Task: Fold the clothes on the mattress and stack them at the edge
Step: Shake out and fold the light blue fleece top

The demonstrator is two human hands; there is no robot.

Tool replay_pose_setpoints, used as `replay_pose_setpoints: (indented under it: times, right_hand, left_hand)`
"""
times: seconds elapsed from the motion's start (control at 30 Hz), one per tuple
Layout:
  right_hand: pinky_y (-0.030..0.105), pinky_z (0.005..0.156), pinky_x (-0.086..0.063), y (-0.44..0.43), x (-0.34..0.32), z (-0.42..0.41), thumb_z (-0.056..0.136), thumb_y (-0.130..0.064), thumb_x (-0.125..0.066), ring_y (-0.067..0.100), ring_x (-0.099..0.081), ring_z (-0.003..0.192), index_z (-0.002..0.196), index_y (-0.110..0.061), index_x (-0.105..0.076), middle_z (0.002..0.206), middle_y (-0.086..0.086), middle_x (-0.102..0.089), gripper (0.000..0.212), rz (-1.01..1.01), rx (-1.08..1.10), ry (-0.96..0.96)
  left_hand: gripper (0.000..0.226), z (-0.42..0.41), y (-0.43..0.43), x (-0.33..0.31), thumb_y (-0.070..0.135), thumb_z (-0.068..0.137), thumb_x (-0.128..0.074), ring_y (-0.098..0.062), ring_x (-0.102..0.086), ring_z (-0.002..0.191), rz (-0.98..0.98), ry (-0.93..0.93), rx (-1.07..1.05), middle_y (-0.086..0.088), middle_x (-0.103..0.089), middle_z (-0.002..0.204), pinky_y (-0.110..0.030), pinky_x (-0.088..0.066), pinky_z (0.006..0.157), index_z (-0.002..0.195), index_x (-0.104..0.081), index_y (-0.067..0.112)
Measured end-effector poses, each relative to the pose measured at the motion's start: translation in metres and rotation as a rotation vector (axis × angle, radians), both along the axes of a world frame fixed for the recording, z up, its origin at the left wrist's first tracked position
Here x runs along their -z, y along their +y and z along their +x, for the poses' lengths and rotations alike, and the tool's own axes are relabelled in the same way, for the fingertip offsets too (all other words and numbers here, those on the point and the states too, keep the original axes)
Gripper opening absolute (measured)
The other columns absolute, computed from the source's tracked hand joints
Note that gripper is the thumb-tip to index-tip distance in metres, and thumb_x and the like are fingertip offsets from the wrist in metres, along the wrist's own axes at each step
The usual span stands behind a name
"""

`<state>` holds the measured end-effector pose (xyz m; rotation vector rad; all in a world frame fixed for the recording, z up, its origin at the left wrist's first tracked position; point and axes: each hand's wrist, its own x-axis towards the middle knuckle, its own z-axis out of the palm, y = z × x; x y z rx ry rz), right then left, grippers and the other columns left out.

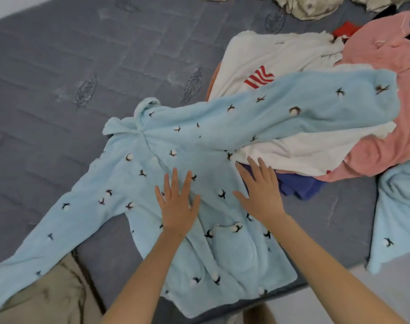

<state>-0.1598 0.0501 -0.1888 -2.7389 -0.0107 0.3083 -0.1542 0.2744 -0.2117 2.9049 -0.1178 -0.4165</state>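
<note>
I am pressing left hand (pixel 176 205) and right hand (pixel 261 191), grips wide, on blue top (pixel 138 190); far sleeve (pixel 304 106) running up-right, nearer right hand.

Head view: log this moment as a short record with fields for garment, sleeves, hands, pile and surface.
garment: light blue fleece pajama top, spread out front up, not yet folded
sleeves: one sleeve lies across the clothes pile; other sleeve stretches to the lower left
hands: left hand and right hand press flat on the top, fingers straight
pile: white fleece garment with red stripes, pink garment, dark blue garment beneath
surface: grey quilted mattress
</note>
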Motion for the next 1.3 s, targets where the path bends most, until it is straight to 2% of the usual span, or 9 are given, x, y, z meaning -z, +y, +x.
replay_pose_setpoints:
  times: [0.27,0.4,0.47,0.57,0.63,0.73,0.9,1.1,1.3]
  right_hand:
    - [0.048,0.119,-0.008,0.044,0.019,-0.082,0.092,-0.047,-0.055,0.033,-0.009,0.148,0.152,-0.025,-0.022,0.159,0.011,-0.017,0.072,-0.043,-0.084,0.125]
    - [0.046,0.120,-0.005,0.035,0.035,-0.115,0.094,-0.051,-0.049,0.028,-0.004,0.148,0.154,-0.029,-0.012,0.161,0.007,-0.008,0.074,-0.108,-0.047,0.266]
    - [0.048,0.119,-0.006,0.025,0.044,-0.131,0.093,-0.053,-0.049,0.028,-0.004,0.148,0.154,-0.031,-0.008,0.161,0.007,-0.005,0.076,-0.108,0.009,0.348]
    - [0.052,0.117,-0.011,0.008,0.055,-0.150,0.092,-0.054,-0.052,0.031,-0.006,0.147,0.154,-0.031,-0.003,0.161,0.009,-0.003,0.082,-0.113,0.113,0.479]
    - [0.055,0.116,-0.016,-0.001,0.060,-0.160,0.090,-0.051,-0.056,0.033,-0.011,0.146,0.154,-0.028,-0.001,0.160,0.010,-0.006,0.087,-0.050,0.220,0.555]
    - [0.055,0.110,-0.028,-0.012,0.065,-0.172,0.090,-0.040,-0.063,0.037,-0.026,0.140,0.154,-0.018,-0.002,0.157,0.015,-0.018,0.090,0.096,0.318,0.631]
    - [0.045,0.090,-0.045,-0.019,0.065,-0.179,0.096,-0.015,-0.053,0.040,-0.052,0.115,0.139,-0.002,-0.038,0.130,0.024,-0.053,0.047,0.127,0.328,0.552]
    - [0.033,0.072,-0.036,-0.022,0.050,-0.183,0.096,0.002,-0.037,0.035,-0.053,0.092,0.116,0.005,-0.049,0.106,0.024,-0.057,0.023,0.268,0.400,0.397]
    - [0.036,0.063,-0.039,-0.029,0.040,-0.195,0.101,-0.017,-0.040,0.031,-0.052,0.076,0.095,-0.002,-0.047,0.082,0.013,-0.054,0.018,0.306,0.496,0.310]
  left_hand:
    - [0.065,-0.095,0.052,0.010,0.052,0.098,-0.033,-0.020,0.019,0.146,-0.021,0.098,-0.148,0.002,0.018,0.159,-0.044,0.020,0.114,0.149,0.004,0.038]
    - [0.065,-0.145,0.064,0.021,0.041,0.101,-0.034,-0.023,0.005,0.148,-0.098,0.203,-0.431,-0.004,0.009,0.161,-0.046,0.003,0.118,0.152,0.004,0.029]
    - [0.061,-0.173,0.072,0.029,0.031,0.102,-0.037,-0.026,-0.016,0.145,-0.265,0.237,-0.697,-0.011,-0.011,0.159,-0.045,-0.013,0.119,0.154,-0.008,0.015]
    - [0.027,-0.207,0.075,0.040,0.017,0.103,-0.037,-0.021,-0.055,0.101,-0.649,0.242,-0.970,-0.012,-0.058,0.117,-0.037,-0.043,0.091,0.125,-0.046,0.004]
    - [0.013,-0.222,0.073,0.044,0.014,0.102,-0.040,-0.013,-0.051,0.080,-0.688,0.198,-0.966,-0.001,-0.057,0.090,-0.033,-0.040,0.078,0.101,-0.052,0.009]
    - [0.017,-0.234,0.068,0.049,0.020,0.098,-0.051,-0.016,-0.052,0.085,-0.736,0.146,-1.022,-0.003,-0.055,0.095,-0.032,-0.042,0.079,0.109,-0.051,0.007]
    - [0.009,-0.247,0.063,0.049,0.013,0.097,-0.053,-0.009,-0.042,0.066,-0.745,-0.002,-1.115,0.004,-0.044,0.073,-0.023,-0.035,0.064,0.090,-0.048,0.011]
    - [0.010,-0.258,0.064,0.030,0.007,0.100,-0.041,-0.012,-0.037,0.065,-0.717,-0.248,-1.231,0.003,-0.039,0.073,-0.016,-0.032,0.053,0.090,-0.038,0.010]
    - [0.004,-0.277,0.076,0.010,0.008,0.102,-0.033,-0.014,-0.040,0.068,-0.633,-0.437,-1.342,-0.002,-0.044,0.085,-0.018,-0.030,0.053,0.099,-0.035,0.011]
